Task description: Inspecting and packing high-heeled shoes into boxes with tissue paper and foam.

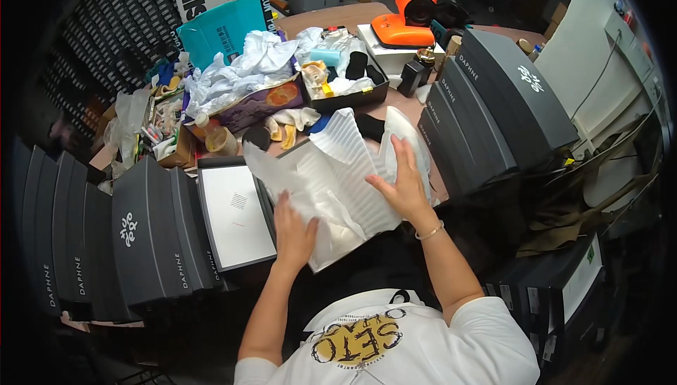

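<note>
An unlidded shoebox (347,252) lies in front of me, lined with white tissue paper (271,171). A ribbed white foam sheet (345,147) stands up out of it. My left hand (293,235) is at the box's left side, its fingers stretched along the tissue paper and slightly blurred. My right hand (403,186) is over the right side with fingers and thumb spread, against the white wrapping. Neither hand grips anything I can see. What lies under the paper is mostly hidden.
Dark shoeboxes (144,233) stand in a row at left, beside a box with a white sheet (236,216). More shoeboxes (472,120) are stacked at right. Behind are a carton of crumpled paper (247,99), a black tray (352,96), a bottle (217,137) and an orange device (402,31).
</note>
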The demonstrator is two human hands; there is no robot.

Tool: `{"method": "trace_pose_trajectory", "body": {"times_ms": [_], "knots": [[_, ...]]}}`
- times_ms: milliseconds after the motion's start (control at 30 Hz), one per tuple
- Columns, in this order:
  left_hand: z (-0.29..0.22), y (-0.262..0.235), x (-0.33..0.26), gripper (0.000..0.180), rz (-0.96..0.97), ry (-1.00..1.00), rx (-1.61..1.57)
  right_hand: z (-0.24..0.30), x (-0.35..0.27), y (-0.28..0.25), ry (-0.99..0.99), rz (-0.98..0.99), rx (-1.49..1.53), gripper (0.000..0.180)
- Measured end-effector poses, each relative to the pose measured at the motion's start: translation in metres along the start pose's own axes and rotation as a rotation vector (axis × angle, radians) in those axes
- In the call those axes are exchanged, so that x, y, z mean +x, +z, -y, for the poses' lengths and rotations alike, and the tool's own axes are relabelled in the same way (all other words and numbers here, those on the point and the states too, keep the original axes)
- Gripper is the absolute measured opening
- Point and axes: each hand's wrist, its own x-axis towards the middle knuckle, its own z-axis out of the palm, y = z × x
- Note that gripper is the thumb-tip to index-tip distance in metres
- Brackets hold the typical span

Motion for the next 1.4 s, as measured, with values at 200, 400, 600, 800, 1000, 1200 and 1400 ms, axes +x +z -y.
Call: {"method": "trace_pose_trajectory", "body": {"times_ms": [200,400,600,800,1000,1200,1400], "knots": [[-0.025,0.011,0.089,0.073,1.015,-0.116,0.417,-0.007,-0.016,-0.012,0.202,0.220,0.822,0.053],[0.002,0.039,0.061,0.057,0.462,0.052,0.268,-0.080,-0.029,-0.031,-0.211,0.195,-0.762,0.060],[-0.014,0.004,0.049,0.040,-0.047,0.147,-0.291,-0.113,0.005,0.000,-0.407,0.024,-0.627,0.043],[-0.094,0.034,0.081,0.038,0.303,0.461,-0.040,-0.100,0.094,-0.064,-0.225,-0.001,-0.683,0.039],[-0.067,0.085,0.104,0.069,0.692,-0.512,-1.415,-0.016,0.131,-0.109,-0.383,0.028,-0.024,0.024],[-0.071,-0.022,0.111,0.082,0.767,-0.505,-2.173,0.097,0.084,-0.095,-0.775,0.585,0.197,0.017],[-0.053,-0.046,0.027,0.070,0.548,-0.513,-2.054,0.105,-0.027,0.030,-1.022,0.610,0.244,0.016]]}}
